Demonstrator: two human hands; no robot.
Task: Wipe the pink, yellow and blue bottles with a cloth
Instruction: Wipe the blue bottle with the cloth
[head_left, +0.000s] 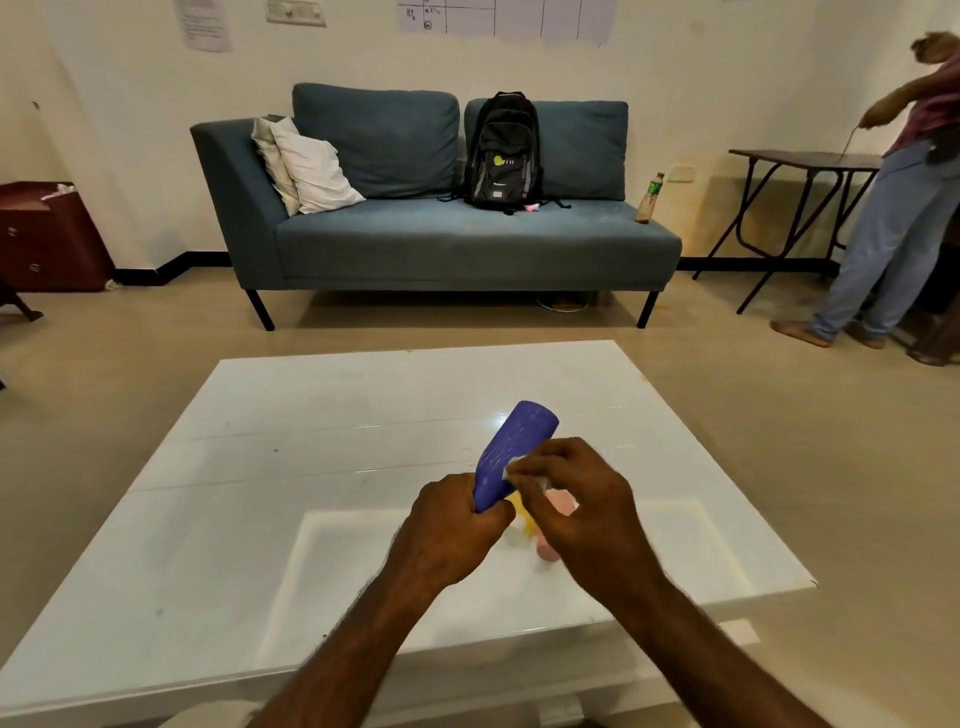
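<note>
Left hand (451, 525) grip closed on the low end of the blue bottle (511, 451), held tilted above the desk (249, 519); right hand (566, 499) pinches the cloth (514, 467) against its side. Best to rotate with the left, drag cloth full length. Yellow (522, 512) and pink (558, 506) bottles sit just behind the hands, mostly hidden.

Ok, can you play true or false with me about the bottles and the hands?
1. The left hand holds the blue bottle. True.
2. The blue bottle stands upright on the white table. False: it is lifted and tilted.
3. The right hand presses a cloth on the blue bottle. True.
4. A red backpack sits on the sofa. False: the backpack is black.
</note>
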